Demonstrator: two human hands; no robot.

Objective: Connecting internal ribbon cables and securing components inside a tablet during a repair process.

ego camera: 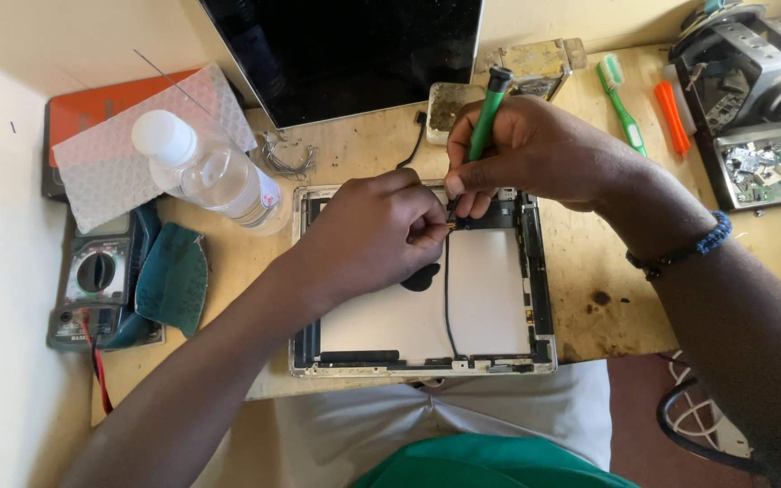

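Green cloth (490, 465) on lap, nearest lens. Opened tablet shell (490, 307) flat on desk (589, 271), front edge toward person. Left hand (377, 230) pinched on small part at shell's top edge. Right hand (535, 149) clamped on green screwdriver (485, 117), tip down beside left fingertips. Hands touching. Plastic bottle (205, 167), multimeter (97, 280) lie left; green toothbrush (623, 104) right.

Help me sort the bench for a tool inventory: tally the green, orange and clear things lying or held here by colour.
Green: 2, screwdriver in right hand, toothbrush
Orange: 1, pry tool
Clear: 1, bottle
Total: 4
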